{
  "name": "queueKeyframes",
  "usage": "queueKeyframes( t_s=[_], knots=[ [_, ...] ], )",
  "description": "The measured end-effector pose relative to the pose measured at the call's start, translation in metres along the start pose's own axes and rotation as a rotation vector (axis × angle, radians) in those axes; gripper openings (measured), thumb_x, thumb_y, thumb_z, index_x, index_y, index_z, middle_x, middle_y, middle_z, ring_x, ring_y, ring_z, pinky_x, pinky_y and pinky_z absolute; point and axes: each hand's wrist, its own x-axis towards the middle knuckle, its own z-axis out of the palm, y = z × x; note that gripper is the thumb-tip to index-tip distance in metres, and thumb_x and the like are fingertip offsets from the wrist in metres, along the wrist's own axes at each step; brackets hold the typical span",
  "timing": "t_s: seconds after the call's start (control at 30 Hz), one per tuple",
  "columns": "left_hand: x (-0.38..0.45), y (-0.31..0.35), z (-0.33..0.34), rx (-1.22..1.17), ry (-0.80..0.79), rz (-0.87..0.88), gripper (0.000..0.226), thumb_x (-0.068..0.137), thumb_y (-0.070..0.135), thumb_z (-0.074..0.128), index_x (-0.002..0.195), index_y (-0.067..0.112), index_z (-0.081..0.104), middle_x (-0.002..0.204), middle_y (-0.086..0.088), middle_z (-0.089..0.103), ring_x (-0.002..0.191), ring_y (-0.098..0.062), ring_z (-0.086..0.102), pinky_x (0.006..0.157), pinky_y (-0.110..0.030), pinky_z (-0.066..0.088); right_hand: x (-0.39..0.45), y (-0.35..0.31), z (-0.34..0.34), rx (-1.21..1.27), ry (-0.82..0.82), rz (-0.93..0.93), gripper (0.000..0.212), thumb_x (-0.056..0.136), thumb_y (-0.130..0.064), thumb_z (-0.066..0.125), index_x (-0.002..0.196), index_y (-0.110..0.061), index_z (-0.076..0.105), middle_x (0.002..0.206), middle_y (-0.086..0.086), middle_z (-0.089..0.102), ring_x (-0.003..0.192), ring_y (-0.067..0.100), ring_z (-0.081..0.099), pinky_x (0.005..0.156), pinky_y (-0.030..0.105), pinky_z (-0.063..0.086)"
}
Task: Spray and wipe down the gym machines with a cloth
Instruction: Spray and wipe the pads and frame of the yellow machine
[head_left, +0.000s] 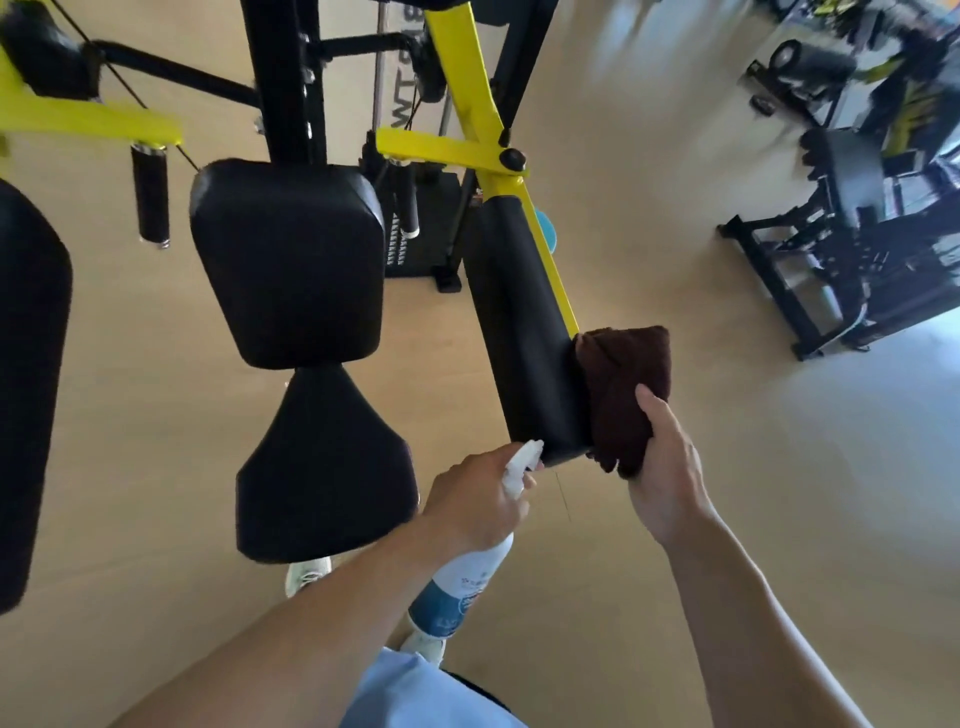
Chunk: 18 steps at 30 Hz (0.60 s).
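Holding a white spray bottle by its neck, my left hand curls around it with a finger near the trigger; the nozzle points at the bottom end of a long black arm pad. The bottle looks light and rigid, its smooth plastic likely slippery if wet, so the neck seems the safest place to grip. Just beside it, my right hand grips a folded dark brown cloth, pressing it against the right side of the pad's lower end. The cloth looks soft and limp; I judge it will bunch unless I keep it folded in my palm. The pad seems firm, with a squared bottom corner and a yellow steel bar running along its far edge, where the cloth could snag. To my left hang a seat and back pad, near but apart. Bare wooden floor to the right gives open room. Farther off stand more machines, blurred.
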Motion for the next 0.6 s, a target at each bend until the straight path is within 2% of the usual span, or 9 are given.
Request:
queueKeyframes(
  t_s=[0.07,0.13,0.2,0.27,0.33,0.4,0.47,0.53,0.6],
  knots=[
    [-0.007,0.002,0.010,0.019,0.032,0.012,0.030,0.091,0.023,0.054,0.120,0.032,0.052,0.115,0.017,0.065,0.104,-0.021,0.061,0.093,-0.040,0.051,-0.004,0.000,-0.001,-0.133,-0.071,-0.031,0.030,0.096,-0.043,0.064,0.105,-0.015,0.072,0.093,0.013,0.065,0.076,0.029,0.053,0.056,0.032,0.039],
    [-0.012,0.005,0.017,0.024,0.070,0.006,0.023,0.091,0.022,0.055,0.113,0.029,0.054,0.110,0.009,0.066,0.100,-0.024,0.060,0.090,-0.041,0.052,-0.008,0.000,0.001,-0.244,-0.153,-0.072,0.017,0.102,-0.036,0.062,0.099,-0.026,0.075,0.104,0.015,0.062,0.078,0.023,0.057,0.050,0.021,0.043],
    [-0.015,0.008,0.022,0.015,0.097,-0.003,0.024,0.093,0.022,0.056,0.116,0.028,0.056,0.110,0.007,0.066,0.101,-0.023,0.061,0.089,-0.038,0.052,-0.007,0.000,0.003,-0.349,-0.190,-0.099,0.015,0.102,-0.041,0.061,0.103,-0.035,0.074,0.115,0.012,0.059,0.084,0.019,0.059,0.051,0.015,0.044],
    [-0.017,0.010,0.026,0.004,0.103,0.000,0.032,0.093,0.023,0.057,0.124,0.030,0.054,0.116,0.012,0.064,0.104,-0.019,0.060,0.089,-0.034,0.051,-0.005,-0.003,0.004,-0.445,-0.201,-0.117,0.022,0.094,-0.054,0.063,0.105,-0.039,0.073,0.116,0.008,0.061,0.086,0.017,0.061,0.056,0.017,0.045],
    [-0.017,0.009,0.029,0.006,0.109,-0.004,0.036,0.093,0.024,0.058,0.127,0.032,0.052,0.115,0.016,0.063,0.105,-0.017,0.060,0.087,-0.031,0.049,-0.002,-0.005,0.003,-0.461,-0.180,-0.094,0.035,0.090,-0.060,0.062,0.107,-0.032,0.074,0.117,0.010,0.065,0.085,0.018,0.063,0.059,0.023,0.045],
    [-0.017,0.009,0.031,0.020,0.124,-0.027,0.033,0.094,0.024,0.057,0.126,0.031,0.053,0.106,0.014,0.060,0.100,-0.017,0.060,0.082,-0.030,0.047,-0.002,-0.009,0.002,-0.376,-0.165,-0.074,0.032,0.098,-0.052,0.061,0.103,-0.024,0.074,0.104,0.011,0.069,0.081,0.021,0.062,0.059,0.028,0.044],
    [-0.016,0.008,0.032,0.007,0.140,-0.066,0.028,0.093,0.023,0.056,0.121,0.032,0.054,0.105,0.011,0.061,0.099,-0.020,0.060,0.084,-0.034,0.051,-0.002,-0.011,0.001,-0.294,-0.142,-0.034,0.030,0.103,-0.046,0.058,0.103,-0.020,0.072,0.091,0.008,0.071,0.075,0.024,0.061,0.058,0.030,0.044],
    [-0.013,0.006,0.031,-0.033,0.175,-0.117,0.031,0.092,0.022,0.054,0.121,0.032,0.054,0.110,0.010,0.065,0.100,-0.020,0.062,0.084,-0.035,0.052,0.000,-0.010,0.003,-0.264,-0.143,-0.012,0.034,0.104,-0.045,0.055,0.115,-0.015,0.069,0.095,0.008,0.070,0.073,0.021,0.061,0.054,0.026,0.046],
    [-0.010,0.004,0.028,-0.050,0.218,-0.154,0.033,0.094,0.022,0.052,0.125,0.030,0.054,0.111,0.010,0.065,0.098,-0.019,0.062,0.078,-0.031,0.048,-0.002,-0.008,0.008,-0.282,-0.165,-0.017,0.040,0.105,-0.046,0.053,0.127,-0.015,0.065,0.106,0.009,0.066,0.077,0.016,0.060,0.050,0.018,0.046]
  ],
)
